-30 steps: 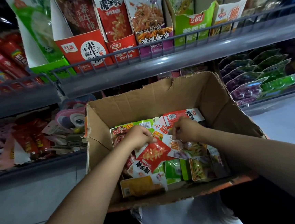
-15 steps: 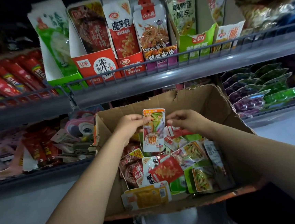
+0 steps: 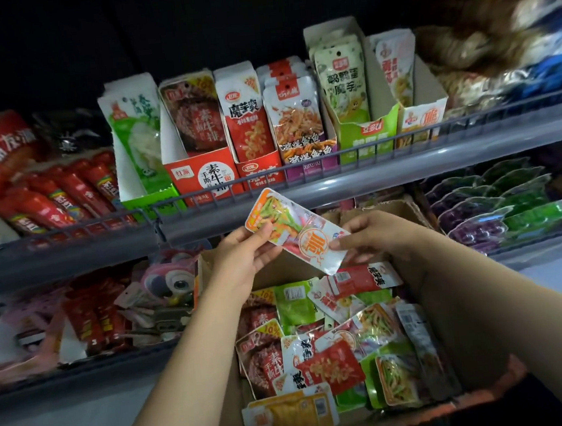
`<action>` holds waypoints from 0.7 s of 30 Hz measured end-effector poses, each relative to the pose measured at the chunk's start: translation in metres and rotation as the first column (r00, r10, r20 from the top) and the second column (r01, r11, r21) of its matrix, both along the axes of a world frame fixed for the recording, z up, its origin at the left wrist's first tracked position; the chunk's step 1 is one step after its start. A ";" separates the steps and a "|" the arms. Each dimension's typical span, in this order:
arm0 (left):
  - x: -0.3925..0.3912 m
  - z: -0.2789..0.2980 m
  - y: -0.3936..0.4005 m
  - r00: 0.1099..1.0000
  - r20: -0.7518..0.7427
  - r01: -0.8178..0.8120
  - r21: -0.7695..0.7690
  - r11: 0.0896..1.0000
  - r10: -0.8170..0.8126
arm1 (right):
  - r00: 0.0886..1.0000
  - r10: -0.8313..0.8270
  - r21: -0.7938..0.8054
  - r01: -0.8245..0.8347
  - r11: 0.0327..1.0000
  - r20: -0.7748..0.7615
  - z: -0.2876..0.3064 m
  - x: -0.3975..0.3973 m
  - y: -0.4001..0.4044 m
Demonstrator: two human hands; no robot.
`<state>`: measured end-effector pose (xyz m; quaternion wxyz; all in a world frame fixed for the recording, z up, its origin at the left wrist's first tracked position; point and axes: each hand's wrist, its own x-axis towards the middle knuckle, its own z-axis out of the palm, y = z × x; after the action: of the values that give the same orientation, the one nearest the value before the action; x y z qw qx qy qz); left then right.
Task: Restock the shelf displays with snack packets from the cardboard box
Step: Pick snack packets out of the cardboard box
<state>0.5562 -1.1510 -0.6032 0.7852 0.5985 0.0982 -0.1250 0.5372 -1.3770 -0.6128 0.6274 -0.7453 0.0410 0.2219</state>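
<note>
Now that the orange-and-white snack packet [image 3: 293,230] is lifted clear of the cardboard box [image 3: 454,350], I've got left hand [image 3: 245,253] and right hand [image 3: 373,235] both pinching it, ready for its matching shelf display [image 3: 423,122].

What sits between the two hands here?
In the head view, one orange-and-white snack packet spans the gap, left hand and right hand pinching opposite ends.

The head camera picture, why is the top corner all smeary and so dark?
Head view: the brown and blue bags top right are motion-blurred; dim light leaves the area above the shelf black; the white and orange snack packet stays sharp, with slight glare; the grey shelf rail bows from the wide lens.
</note>
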 end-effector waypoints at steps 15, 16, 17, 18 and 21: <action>-0.017 0.031 -0.053 0.916 0.211 0.203 0.492 0.846 -0.342 | 0.821 -0.468 0.298 0.380 0.876 0.328 0.047 0.005 -0.028; -0.015 0.037 -0.061 0.902 0.229 0.198 0.535 0.821 -0.367 | 0.807 -0.468 0.269 0.390 0.881 0.360 0.049 0.004 -0.030; -0.012 0.044 -0.069 0.891 0.241 0.191 0.569 0.800 -0.384 | 0.793 -0.469 0.250 0.399 0.882 0.388 0.050 0.004 -0.033; -0.009 0.050 -0.078 0.882 0.251 0.185 0.593 0.783 -0.399 | 0.782 -0.469 0.240 0.404 0.883 0.411 0.052 0.004 -0.036; 0.002 0.064 -0.103 0.862 0.284 0.170 0.620 0.766 -0.420 | 0.762 -0.461 0.234 0.397 0.888 0.456 0.056 0.005 -0.045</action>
<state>0.5586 -1.2545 -0.5395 0.5393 0.8272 -0.1317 -0.0870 0.5418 -1.4222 -0.5565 0.6950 -0.7072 0.0331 -0.1258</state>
